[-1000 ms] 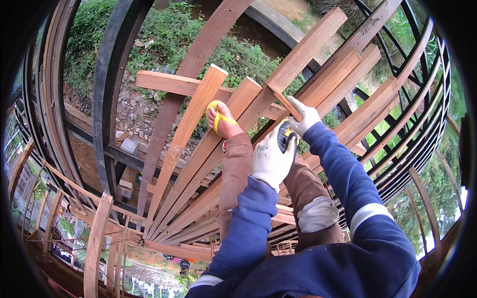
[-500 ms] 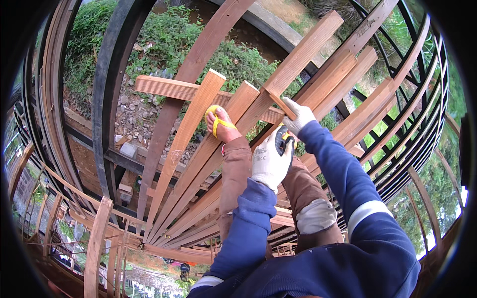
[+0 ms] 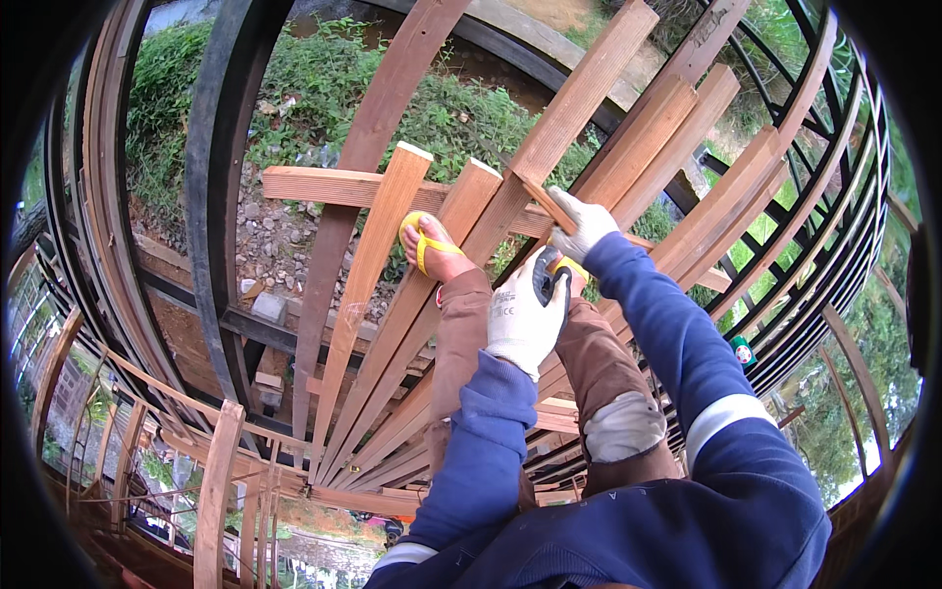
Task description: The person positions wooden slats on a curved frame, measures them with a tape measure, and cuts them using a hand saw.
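High over the ground, on a fan of planks (image 3: 549,128) laid across a black steel frame (image 3: 211,196), I see both gloved hands working close together near the middle of the view. The left hand (image 3: 525,314) has its grip clenched around a small dark tool (image 3: 546,280) (too small for me to say what kind), held just above the right knee. The right hand (image 3: 586,224) reaches further out, its grip pinched on the end of a thin strip (image 3: 549,203) that lies slanted across a wider plank; the strip sits just ahead of the tool, the two nearly touching. Both sleeves are blue, the right one with a pale band near the elbow. Below the hands I see brown trousers with a worn pale patch (image 3: 625,424) on the right knee. The left foot, in a yellow sandal (image 3: 424,245), rests on a plank just left of the hands, beside a short crosspiece (image 3: 314,185) lying over the fan. Far beneath the frame lie grass (image 3: 432,98) and gravel (image 3: 275,226).
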A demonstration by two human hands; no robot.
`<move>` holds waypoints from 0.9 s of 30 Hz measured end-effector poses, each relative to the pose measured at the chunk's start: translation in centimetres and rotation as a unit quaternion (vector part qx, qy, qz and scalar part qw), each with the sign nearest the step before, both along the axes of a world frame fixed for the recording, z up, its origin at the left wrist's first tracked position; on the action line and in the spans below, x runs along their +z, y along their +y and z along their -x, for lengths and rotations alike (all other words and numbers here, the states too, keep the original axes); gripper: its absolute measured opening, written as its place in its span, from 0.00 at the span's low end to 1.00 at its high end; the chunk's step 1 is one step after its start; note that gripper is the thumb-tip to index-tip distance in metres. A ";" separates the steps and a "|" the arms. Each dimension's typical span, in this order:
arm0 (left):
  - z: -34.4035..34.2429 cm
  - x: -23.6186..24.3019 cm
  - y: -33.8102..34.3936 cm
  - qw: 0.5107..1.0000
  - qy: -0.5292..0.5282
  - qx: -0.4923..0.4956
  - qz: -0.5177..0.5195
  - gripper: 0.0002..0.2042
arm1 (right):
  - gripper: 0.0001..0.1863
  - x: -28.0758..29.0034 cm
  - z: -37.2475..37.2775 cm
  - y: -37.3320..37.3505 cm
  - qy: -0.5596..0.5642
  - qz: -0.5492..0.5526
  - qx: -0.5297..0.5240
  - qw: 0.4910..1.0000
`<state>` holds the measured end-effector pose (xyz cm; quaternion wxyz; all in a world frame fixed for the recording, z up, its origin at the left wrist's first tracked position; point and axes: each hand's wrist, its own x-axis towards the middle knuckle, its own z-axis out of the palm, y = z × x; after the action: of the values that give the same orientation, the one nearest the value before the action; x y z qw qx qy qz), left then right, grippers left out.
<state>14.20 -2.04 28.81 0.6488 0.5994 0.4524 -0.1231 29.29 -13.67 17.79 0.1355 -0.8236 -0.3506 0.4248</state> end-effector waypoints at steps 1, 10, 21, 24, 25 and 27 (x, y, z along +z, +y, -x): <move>0.3 0.1 -0.2 1.000 0.008 0.014 0.009 0.18 | 0.32 -0.5 1.3 1.1 -0.015 0.020 0.000 1.000; 2.4 -2.2 -1.3 0.996 0.031 0.074 0.028 0.21 | 0.35 17.4 -3.3 -6.1 0.080 0.022 0.001 0.997; -0.4 -9.9 2.5 0.993 0.017 0.118 -0.020 0.19 | 0.31 14.2 -1.4 -6.6 0.033 0.005 -0.006 0.999; -5.6 -18.1 4.9 0.993 -0.039 0.114 -0.003 0.26 | 0.35 15.7 -2.4 -8.8 0.066 0.000 -0.005 0.998; -7.7 -21.7 6.0 0.995 -0.035 0.091 0.017 0.31 | 0.35 14.7 -3.0 -7.7 0.071 -0.013 -0.007 0.997; -11.5 -27.0 7.3 0.998 0.036 -0.042 -0.038 0.37 | 0.34 11.9 -3.7 -5.4 0.100 0.009 -0.008 0.995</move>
<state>25.68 5.27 1.79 0.6032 0.6373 0.4539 -0.1548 33.03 -19.05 29.65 0.1658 -0.7810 -0.3245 0.5072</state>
